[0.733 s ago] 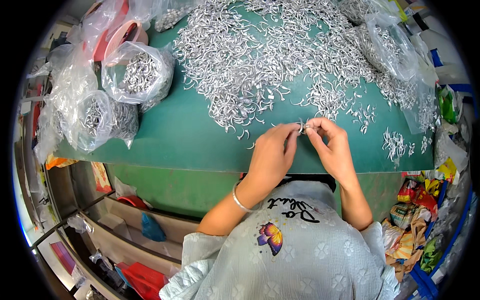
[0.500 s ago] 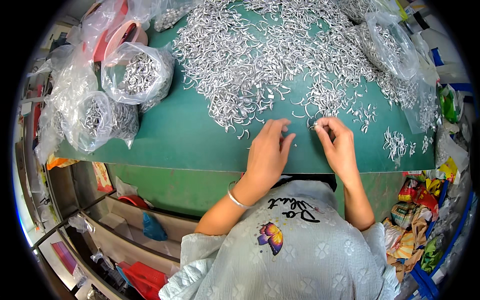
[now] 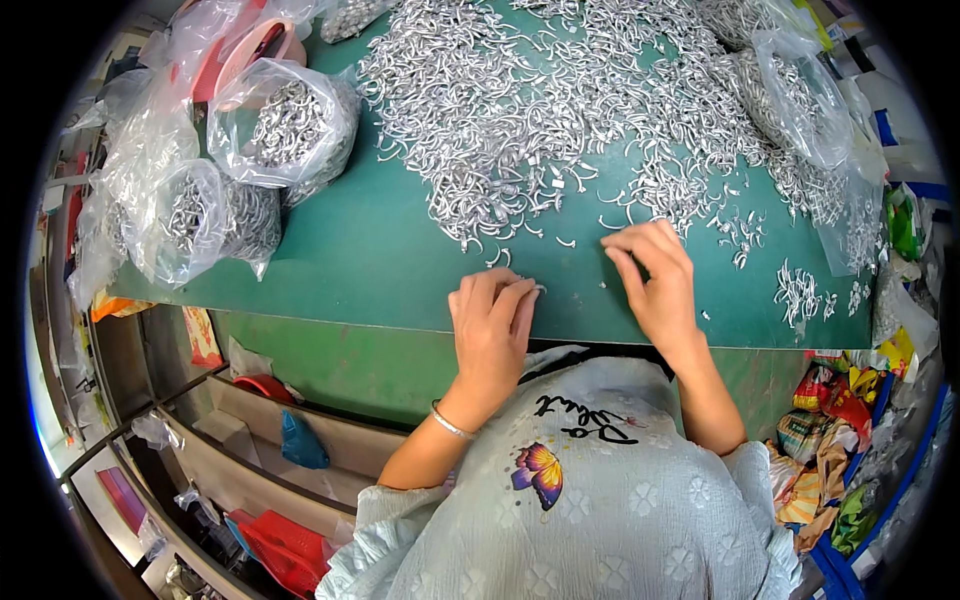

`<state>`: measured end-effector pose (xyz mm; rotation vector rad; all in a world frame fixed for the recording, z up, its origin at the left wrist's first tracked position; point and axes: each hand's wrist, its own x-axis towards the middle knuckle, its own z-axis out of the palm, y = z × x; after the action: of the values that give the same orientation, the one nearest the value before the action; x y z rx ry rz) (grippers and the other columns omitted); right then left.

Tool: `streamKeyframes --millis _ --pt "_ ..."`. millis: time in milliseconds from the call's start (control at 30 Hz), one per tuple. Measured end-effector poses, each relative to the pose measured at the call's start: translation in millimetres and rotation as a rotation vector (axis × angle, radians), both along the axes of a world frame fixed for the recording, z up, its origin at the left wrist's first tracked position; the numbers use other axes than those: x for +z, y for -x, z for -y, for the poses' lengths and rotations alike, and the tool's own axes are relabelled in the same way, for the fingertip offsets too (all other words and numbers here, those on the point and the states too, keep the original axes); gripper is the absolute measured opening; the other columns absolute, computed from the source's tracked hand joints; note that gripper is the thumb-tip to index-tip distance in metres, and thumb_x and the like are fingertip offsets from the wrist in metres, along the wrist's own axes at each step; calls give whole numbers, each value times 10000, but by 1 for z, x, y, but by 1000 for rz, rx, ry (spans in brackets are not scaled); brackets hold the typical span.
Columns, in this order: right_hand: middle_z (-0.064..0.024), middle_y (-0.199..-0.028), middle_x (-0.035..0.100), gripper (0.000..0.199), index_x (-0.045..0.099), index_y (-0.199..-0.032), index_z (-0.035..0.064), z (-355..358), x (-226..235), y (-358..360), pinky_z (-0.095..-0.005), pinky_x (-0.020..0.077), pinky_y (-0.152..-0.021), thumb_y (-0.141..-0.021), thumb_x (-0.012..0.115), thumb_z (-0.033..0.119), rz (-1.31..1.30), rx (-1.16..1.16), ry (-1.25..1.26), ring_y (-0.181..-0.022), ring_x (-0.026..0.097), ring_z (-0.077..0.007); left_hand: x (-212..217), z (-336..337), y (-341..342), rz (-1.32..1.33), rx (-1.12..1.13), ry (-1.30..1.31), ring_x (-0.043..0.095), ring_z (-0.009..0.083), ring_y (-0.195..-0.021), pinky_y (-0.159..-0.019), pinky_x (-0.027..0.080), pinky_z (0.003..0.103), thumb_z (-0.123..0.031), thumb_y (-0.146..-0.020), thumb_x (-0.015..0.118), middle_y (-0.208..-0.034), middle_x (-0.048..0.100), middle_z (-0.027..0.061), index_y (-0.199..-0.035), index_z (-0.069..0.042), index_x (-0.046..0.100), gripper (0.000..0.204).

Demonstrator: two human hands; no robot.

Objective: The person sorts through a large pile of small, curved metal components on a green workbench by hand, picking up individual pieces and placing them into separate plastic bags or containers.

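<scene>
Small curved silver metal pieces (image 3: 490, 130) lie in a broad, loose heap across the far side of the green table (image 3: 360, 260). Near the table's front edge, my left hand (image 3: 490, 325) has its fingers bunched together, with a small curved metal piece (image 3: 540, 288) showing at the fingertips. My right hand (image 3: 655, 285) hovers at the near edge of the heap, fingers bent and the thumb slightly apart from them; I see nothing between them. A few single pieces (image 3: 500, 257) lie between the heap and my left hand.
Clear plastic bags (image 3: 340, 125) filled with metal pieces stand at the left, beside a pink tub (image 3: 290, 45). Another filled bag (image 3: 800, 110) leans at the far right. A small separate pile (image 3: 797, 293) lies near the right corner. Below left is a shelf with a red basket (image 3: 285, 550).
My left hand has drawn back toward the table's edge and to the left, its fingers now bunched. My right hand has shifted slightly left and its fingertips have parted.
</scene>
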<state>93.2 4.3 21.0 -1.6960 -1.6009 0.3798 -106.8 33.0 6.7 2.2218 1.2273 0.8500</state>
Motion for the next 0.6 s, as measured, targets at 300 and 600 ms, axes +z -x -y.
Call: streamKeyframes --millis 300,600 --pt "-75 -887 538 150 607 -878 39 -11 -15 19 -385 397 -764 -761 698 65 259 158 58 -870 510 -267 1 5 1 12 42 65 537 253 -899 -832 405 367 -7 -756 735 -1085 563 88 -1011 -45 662 268" --pt "-81 -921 553 193 617 -941 43 -40 -9 43 -363 390 -751 -770 693 93 321 138 -81 -898 516 -256 -15 4 9 143 -8 54 575 281 -845 -735 484 355 75 -769 685 -995 591 128 -971 8 651 216"
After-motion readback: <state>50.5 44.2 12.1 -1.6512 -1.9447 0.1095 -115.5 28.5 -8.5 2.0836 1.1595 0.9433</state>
